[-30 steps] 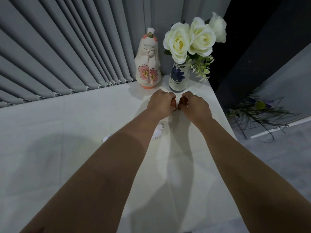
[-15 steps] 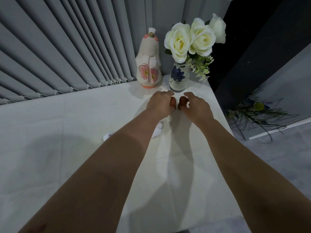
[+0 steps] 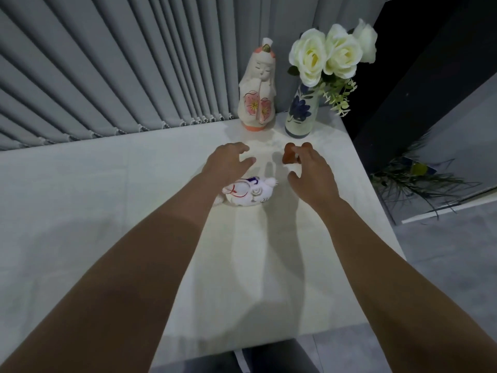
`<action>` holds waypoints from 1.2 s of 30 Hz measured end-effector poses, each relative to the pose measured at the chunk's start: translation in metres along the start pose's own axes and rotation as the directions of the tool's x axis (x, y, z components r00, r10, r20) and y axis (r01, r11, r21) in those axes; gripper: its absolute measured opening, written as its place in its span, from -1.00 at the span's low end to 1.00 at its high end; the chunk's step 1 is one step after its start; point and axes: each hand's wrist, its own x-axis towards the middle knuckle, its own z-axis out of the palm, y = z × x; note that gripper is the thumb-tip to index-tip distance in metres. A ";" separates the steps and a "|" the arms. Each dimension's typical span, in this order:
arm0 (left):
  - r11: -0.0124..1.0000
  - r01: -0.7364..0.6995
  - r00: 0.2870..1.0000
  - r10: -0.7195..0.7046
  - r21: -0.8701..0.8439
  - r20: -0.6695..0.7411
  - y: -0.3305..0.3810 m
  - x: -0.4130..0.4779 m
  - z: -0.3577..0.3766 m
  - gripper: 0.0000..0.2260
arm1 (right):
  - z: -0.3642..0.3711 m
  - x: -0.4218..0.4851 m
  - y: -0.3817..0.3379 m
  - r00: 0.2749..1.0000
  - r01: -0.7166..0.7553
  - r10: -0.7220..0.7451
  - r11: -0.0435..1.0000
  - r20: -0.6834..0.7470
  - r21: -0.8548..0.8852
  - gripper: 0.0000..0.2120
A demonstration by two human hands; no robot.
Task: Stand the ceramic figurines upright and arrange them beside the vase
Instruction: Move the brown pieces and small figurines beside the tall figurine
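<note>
A tall white doll figurine (image 3: 256, 90) with pink flowers stands upright at the back, just left of the blue-flowered vase (image 3: 301, 114) holding white roses. A small brown figurine (image 3: 290, 156) sits on the white table (image 3: 107, 197) in front of the vase. My right hand (image 3: 313, 173) rests its fingertips on it, thumb held apart. My left hand (image 3: 228, 164) hovers open to the left of it, holding nothing. A white painted figurine (image 3: 251, 193) lies on its side under my left wrist, partly hidden by it.
Grey vertical blinds (image 3: 121, 76) close off the back of the table. The table's right edge (image 3: 376, 211) drops to a grey floor, where a green plant (image 3: 411, 179) lies beside a pale panel.
Both hands were closed together around the brown figurine. They have spread apart: the left hand has let go and moved left, the right hand has opened, uncovering the white figurine lying below.
</note>
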 end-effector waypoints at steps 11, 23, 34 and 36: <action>0.983 0.130 0.988 -0.117 -0.129 0.100 -0.083 -0.068 -0.025 -0.42 | 0.022 -0.018 -0.058 0.951 0.233 -0.225 0.972 0.212 -0.016 -0.29; 0.999 -0.006 1.000 0.005 0.035 0.029 -0.117 -0.084 -0.013 -0.70 | 0.056 -0.022 -0.065 0.957 0.206 -0.140 0.945 0.254 -0.255 -0.50; 0.997 -0.073 0.996 0.072 0.026 0.059 -0.117 -0.037 -0.028 -0.73 | 0.059 -0.007 -0.057 0.965 0.125 -0.075 0.974 0.252 -0.187 -0.60; 0.997 -0.073 0.997 0.073 0.017 0.030 -0.114 -0.020 -0.033 -0.73 | 0.059 0.004 -0.057 0.970 0.118 -0.072 0.975 0.232 -0.189 -0.60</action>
